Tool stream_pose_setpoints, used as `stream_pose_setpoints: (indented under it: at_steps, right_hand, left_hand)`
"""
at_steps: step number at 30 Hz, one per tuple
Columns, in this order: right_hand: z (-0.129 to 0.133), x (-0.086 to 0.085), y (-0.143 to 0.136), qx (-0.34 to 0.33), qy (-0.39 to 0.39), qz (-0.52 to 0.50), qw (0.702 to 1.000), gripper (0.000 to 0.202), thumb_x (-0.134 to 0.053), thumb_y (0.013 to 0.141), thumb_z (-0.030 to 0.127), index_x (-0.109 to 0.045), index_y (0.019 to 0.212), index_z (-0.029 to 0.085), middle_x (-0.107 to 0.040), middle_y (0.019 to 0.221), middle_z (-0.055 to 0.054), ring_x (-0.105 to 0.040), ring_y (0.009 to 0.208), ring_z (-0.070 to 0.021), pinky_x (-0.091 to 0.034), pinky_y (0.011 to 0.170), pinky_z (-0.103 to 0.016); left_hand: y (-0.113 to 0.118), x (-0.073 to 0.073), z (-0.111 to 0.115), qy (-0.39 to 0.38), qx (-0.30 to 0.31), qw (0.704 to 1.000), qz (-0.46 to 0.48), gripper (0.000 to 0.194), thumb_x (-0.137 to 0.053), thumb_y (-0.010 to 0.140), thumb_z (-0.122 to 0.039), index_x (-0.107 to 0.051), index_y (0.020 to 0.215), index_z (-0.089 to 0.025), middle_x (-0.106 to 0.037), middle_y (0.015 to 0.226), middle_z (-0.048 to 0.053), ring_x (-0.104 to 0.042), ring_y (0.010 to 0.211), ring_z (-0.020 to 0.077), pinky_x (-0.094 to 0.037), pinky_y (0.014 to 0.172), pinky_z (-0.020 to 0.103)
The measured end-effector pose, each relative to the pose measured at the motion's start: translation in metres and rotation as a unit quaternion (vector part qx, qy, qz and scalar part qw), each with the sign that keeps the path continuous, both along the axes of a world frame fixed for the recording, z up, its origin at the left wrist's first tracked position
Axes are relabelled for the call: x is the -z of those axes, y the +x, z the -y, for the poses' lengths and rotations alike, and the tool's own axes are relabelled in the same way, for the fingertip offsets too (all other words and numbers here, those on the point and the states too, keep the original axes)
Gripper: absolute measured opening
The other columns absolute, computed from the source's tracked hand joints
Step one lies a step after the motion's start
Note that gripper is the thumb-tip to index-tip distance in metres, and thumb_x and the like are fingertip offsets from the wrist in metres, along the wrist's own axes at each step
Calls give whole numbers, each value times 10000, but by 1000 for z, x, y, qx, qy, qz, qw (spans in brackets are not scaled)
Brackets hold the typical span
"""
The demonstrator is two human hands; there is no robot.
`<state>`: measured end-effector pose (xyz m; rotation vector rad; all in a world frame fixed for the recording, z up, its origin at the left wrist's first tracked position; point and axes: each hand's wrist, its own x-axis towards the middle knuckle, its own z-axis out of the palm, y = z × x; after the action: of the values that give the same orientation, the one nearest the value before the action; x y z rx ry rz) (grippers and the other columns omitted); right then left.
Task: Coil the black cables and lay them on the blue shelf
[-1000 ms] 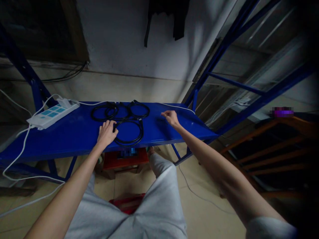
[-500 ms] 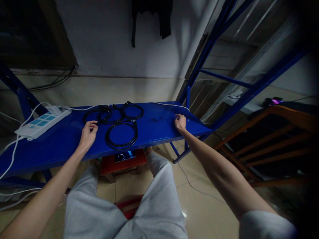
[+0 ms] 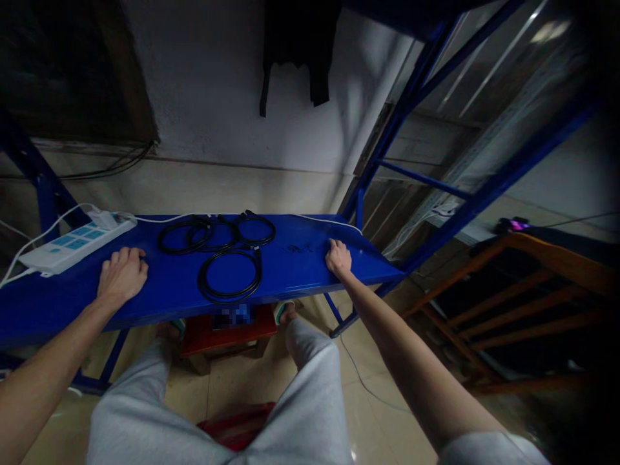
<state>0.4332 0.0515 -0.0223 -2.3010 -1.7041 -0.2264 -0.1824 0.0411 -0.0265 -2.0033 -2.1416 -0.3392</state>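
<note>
My left hand [image 3: 123, 274] rests on the blue shelf [image 3: 165, 294], fingers spread a little and holding nothing, just right of a white power strip [image 3: 80, 247]. Toward the shelf's right end lies my right hand [image 3: 339, 257], its fingers curled closed; whether anything small is inside is hidden. Between my hands are several coiled black cables: one coil [image 3: 199, 279] near the front edge, the others, such as the coil [image 3: 161, 240] at the left, overlapping behind it. Neither hand touches them. Small dark marks show on the surface left of my right hand.
A white cord [image 3: 334, 222] runs along the shelf's back edge. Below the front edge stands a red stool [image 3: 194, 336] bearing a blurred screen. A wooden slatted rack [image 3: 527, 287] is at the right. Dark cloth [image 3: 300, 39] hangs on the wall.
My left hand has moved left, away from the coils, and come down flat on the shelf near the power strip. My right hand stays near the right end. The view has shifted slightly.
</note>
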Motion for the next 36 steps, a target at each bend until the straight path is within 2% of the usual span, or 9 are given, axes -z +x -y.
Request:
stream_pose_setpoints:
  at_steps: [3,6,8,11,18,28,36]
  right_hand:
    - [-1,1,4,-23,-13,-8,1000,564,-336,979,195,-444,1532,156,-498,1534,-141,-460,1400,-281,-394,1136,-400]
    - [-6,5,10,-44,-27,-3,999,570,-325,992,202,-426,1550,143,-474,1567,-129,-381,1484,-263,-333,1204,-382]
    - [-9,8,13,-51,-36,-1,998,566,-330,998,213,-428,1550,136,-453,1587,-127,-342,1515,-265,-303,1231,-392]
    - [-11,10,14,-50,-38,-9,998,550,-334,1003,221,-462,1533,142,-436,1601,-126,-321,1531,-277,-300,1240,-421]
    - [-14,12,16,-55,-43,-32,997,546,-338,1014,236,-468,1535,142,-403,1619,-145,-364,1513,-288,-298,1245,-472]
    - [-17,15,18,-61,-44,-31,997,547,-321,1024,244,-471,1534,115,-397,1616,-176,-372,1508,-294,-300,1246,-463]
    - [-18,17,18,-60,-33,-31,997,543,-345,1010,235,-497,1514,104,-437,1590,-180,-407,1486,-282,-319,1238,-456]
  left_hand:
    - [2,2,0,0,-24,1000,12,591,-343,963,-385,-499,1409,-30,-548,1400,273,-522,1293,431,-442,1054,555]
    - [1,8,-6,-3,-27,999,37,704,-276,992,-422,-378,1530,20,-398,1577,281,-372,1474,405,-324,1193,537]
    - [-1,13,-10,-30,-35,998,51,736,-244,1004,-439,-327,1563,32,-304,1637,273,-258,1548,370,-248,1245,517]
    - [-5,16,-14,-63,-41,995,62,727,-233,1013,-458,-336,1579,-13,-255,1664,250,-195,1577,337,-204,1266,510]
    - [-7,9,-12,-68,-42,994,80,676,-243,1024,-451,-388,1575,-87,-272,1669,211,-234,1570,316,-225,1266,501]
    - [-8,2,-6,-40,-43,991,123,571,-347,1002,-335,-518,1500,-113,-379,1633,165,-329,1534,292,-274,1263,461]
    - [-4,-1,1,-28,-36,992,116,566,-363,997,-323,-519,1498,-112,-397,1625,158,-358,1516,303,-289,1256,441]
